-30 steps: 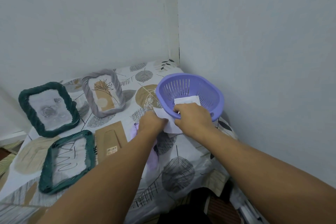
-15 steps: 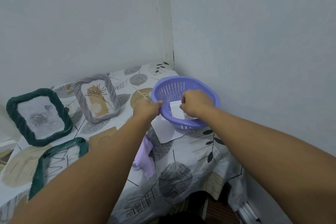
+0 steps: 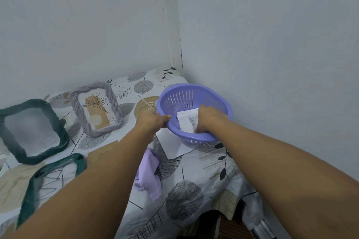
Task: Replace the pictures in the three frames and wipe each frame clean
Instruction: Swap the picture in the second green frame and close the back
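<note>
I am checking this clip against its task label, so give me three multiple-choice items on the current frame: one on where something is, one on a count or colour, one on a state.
1. Where is the cat picture?
A. Inside the purple basket
B. In the grey frame
C. On the floor

2. How many picture frames lie on the table?
A. One
B. Three
C. Five

3. What is the left hand doing?
A. Resting flat on the cloth
B. Lifting a frame
C. Gripping the basket's rim

Answers:
1. A: the picture lies in the basket, under the right hand.
2. B: the grey frame, the dark green frame at the back left, and the green frame near the front.
3. C: its fingers curl over the near left rim, while the lilac cloth lies untouched on the table.
</note>
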The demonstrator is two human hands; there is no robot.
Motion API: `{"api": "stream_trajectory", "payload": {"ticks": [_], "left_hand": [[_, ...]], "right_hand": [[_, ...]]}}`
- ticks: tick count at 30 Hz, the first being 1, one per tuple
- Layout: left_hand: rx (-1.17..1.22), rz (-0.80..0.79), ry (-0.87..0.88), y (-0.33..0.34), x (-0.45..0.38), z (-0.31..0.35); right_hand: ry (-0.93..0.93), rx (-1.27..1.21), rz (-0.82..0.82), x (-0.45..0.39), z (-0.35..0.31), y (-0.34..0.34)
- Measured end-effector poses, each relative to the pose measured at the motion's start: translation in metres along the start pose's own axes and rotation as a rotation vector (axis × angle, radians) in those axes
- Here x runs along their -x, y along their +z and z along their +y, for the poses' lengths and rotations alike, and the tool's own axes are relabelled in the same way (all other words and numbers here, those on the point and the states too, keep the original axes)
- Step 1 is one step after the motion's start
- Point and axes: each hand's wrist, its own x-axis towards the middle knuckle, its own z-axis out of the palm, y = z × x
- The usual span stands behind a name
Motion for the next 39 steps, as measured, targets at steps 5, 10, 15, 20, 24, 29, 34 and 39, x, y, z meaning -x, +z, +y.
{"api": "stream_trajectory", "payload": {"ticks": [5,10,15,20,24,29,34,39], "left_hand": [[-0.014,0.0,0.015,0.0,0.002,0.0],[-0.016,0.022,0.023,0.002,-0.001,-0.003],[-0.028,0.042,0.03,0.005,-0.003,-0.006],[-0.137,0.095,0.053,0.004,-0.012,-0.007],[-0.156,0.224,0.147,0.005,-0.01,-0.01],[0.178,0.278,0.21,-0.009,0.0,-0.002],[0.387,0.205,0.233,-0.046,0.023,0.006],[0.426,0.207,0.174,-0.092,0.049,-0.001]], "right_hand": [[0.035,-0.061,0.055,0.001,-0.001,0.0],[-0.001,-0.108,0.109,0.004,0.001,-0.001],[-0.069,-0.112,0.144,0.004,0.003,0.0],[-0.137,-0.222,0.274,0.003,0.0,-0.005],[-0.224,-0.301,0.405,0.014,-0.016,-0.014],[-0.304,-0.564,0.481,0.032,-0.047,-0.021],[-0.52,-0.542,0.605,0.052,-0.082,-0.014],[-0.706,-0.373,0.613,0.077,-0.127,0.0]]}}
